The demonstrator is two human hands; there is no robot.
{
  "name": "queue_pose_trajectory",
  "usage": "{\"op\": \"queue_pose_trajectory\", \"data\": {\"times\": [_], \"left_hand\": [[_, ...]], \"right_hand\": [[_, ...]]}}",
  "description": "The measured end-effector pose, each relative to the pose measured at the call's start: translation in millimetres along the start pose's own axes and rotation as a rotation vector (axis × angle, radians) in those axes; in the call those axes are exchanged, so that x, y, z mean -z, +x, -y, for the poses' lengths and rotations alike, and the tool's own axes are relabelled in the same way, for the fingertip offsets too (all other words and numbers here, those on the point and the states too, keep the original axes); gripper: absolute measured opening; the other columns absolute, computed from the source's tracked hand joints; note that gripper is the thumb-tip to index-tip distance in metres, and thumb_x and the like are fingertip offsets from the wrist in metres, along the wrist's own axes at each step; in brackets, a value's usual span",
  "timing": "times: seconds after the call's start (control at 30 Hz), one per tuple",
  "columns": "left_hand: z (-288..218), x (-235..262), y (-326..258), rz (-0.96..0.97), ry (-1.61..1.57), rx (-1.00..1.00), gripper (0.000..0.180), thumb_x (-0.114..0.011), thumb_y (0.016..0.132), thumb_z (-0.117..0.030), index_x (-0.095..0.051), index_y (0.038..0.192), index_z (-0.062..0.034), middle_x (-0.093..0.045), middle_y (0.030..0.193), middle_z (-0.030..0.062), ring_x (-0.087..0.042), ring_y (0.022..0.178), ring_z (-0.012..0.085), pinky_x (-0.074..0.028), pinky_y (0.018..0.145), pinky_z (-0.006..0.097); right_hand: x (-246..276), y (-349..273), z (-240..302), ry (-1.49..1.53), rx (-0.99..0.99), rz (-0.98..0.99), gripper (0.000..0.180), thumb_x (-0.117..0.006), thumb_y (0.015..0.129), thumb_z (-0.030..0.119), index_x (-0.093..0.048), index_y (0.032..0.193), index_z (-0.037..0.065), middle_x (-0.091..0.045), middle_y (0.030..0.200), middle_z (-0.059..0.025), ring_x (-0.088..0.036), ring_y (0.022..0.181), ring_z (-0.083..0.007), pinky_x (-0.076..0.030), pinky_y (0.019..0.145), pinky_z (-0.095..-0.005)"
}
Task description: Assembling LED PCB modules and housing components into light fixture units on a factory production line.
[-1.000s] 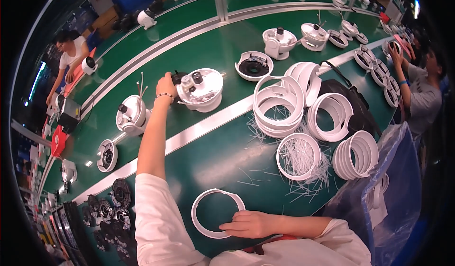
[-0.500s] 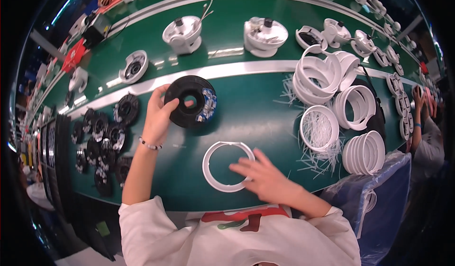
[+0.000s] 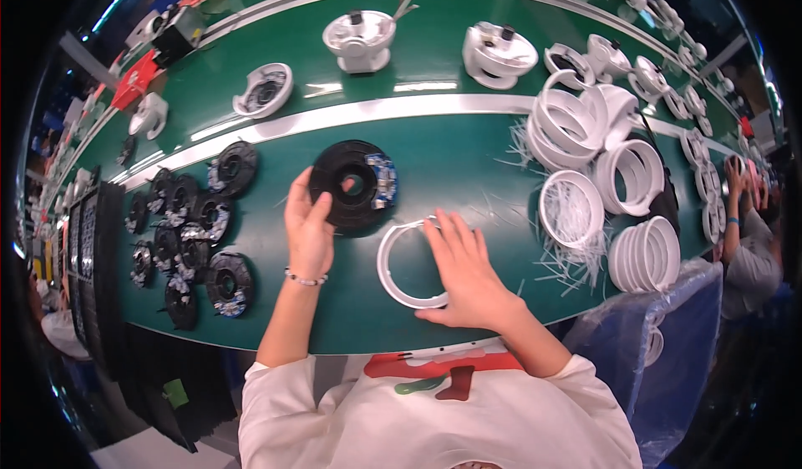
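Note:
My left hand (image 3: 309, 227) is closed on a black disc (image 3: 344, 206) with a hole in its middle and a blue circuit board (image 3: 383, 181) along its right side. It holds the disc above the bench, fingers partly hidden behind it. To the right and nearer me, a white plastic ring (image 3: 386, 273) lies on or just over the bench. My right hand (image 3: 472, 281) grips the ring's right side, thumb at the near rim and fingers at the far rim. The hand hides that part of the ring.
Several black discs (image 3: 230, 283) with circuit parts lie at the left. White rings (image 3: 643, 254) are stacked at the right, beside thin clear strips (image 3: 572, 214). White domed housings (image 3: 359, 43) stand on the belt beyond the pale rail (image 3: 334, 118). A plastic-covered blue bin (image 3: 668, 344) is near right.
My right hand has closed onto the white ring, which has turned slightly and shifted away from me. The black disc in my left hand has come nearer the ring. The view has shifted a little.

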State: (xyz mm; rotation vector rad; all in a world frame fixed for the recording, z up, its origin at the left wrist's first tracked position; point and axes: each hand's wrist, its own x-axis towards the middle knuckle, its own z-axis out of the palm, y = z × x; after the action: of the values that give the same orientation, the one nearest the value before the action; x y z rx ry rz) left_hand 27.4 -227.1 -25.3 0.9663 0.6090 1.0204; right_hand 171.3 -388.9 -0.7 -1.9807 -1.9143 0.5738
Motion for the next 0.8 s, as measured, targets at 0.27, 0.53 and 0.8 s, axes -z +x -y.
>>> {"op": "queue_pose_trajectory", "data": {"times": [0.27,0.53,0.8], "left_hand": [[7,2,3,-0.035,-0.032,-0.033,0.04,-0.037,0.081,0.008,-0.03,0.119,0.0001,-0.043,0.117,0.0115,-0.047,0.103,0.0168,-0.037,0.09,0.028],[38,-30,-39,0.412,0.177,0.026,0.052,-0.047,0.084,-0.018,-0.021,0.126,-0.0023,-0.033,0.122,0.0111,-0.028,0.117,0.0157,-0.023,0.098,0.029],[11,-25,-25,0.477,-0.695,0.703,0.061,-0.028,0.082,-0.058,-0.038,0.124,-0.0143,-0.043,0.122,0.0075,-0.042,0.112,0.0219,-0.035,0.093,0.039]], "right_hand": [[-3,15,-10,0.171,0.015,-0.307,0.099,-0.077,0.044,0.031,-0.025,0.122,-0.002,-0.029,0.123,-0.0221,-0.029,0.115,-0.0371,-0.023,0.097,-0.0413],[-9,23,-8,0.938,0.078,-0.644,0.099,-0.073,0.055,0.023,-0.012,0.131,0.002,-0.023,0.133,-0.0176,-0.028,0.121,-0.0275,-0.025,0.098,-0.0378],[-12,32,13,0.719,0.225,-0.62,0.105,-0.076,0.051,0.021,-0.011,0.13,-0.001,-0.022,0.132,-0.0184,-0.028,0.12,-0.0281,-0.024,0.099,-0.0375]]}}
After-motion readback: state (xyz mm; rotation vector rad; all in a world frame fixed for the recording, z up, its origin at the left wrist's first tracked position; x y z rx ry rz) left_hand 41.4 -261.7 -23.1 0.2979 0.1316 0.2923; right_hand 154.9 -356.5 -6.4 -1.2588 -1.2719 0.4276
